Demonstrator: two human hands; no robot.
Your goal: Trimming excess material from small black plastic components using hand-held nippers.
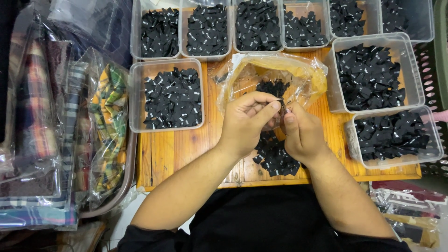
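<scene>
While both hands meet over the wooden worktop (186, 149), the left hand (245, 121) and right hand (302, 133) pinch 1 small black woven label (283, 104) between closed fingertips; the crumpled clear plastic bag (275, 74) and loose label pile (275, 156) sit close for easy reach; clear tubs (167, 95) keep sorted labels apart.

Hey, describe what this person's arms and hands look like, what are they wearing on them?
Both forearms are bare, with no gloves, rings, watch or bracelets visible on the left hand or the right hand. Short black sleeves show only at the bottom edge of the picture, part of a black top. The fingernails are short and unpainted.
</scene>
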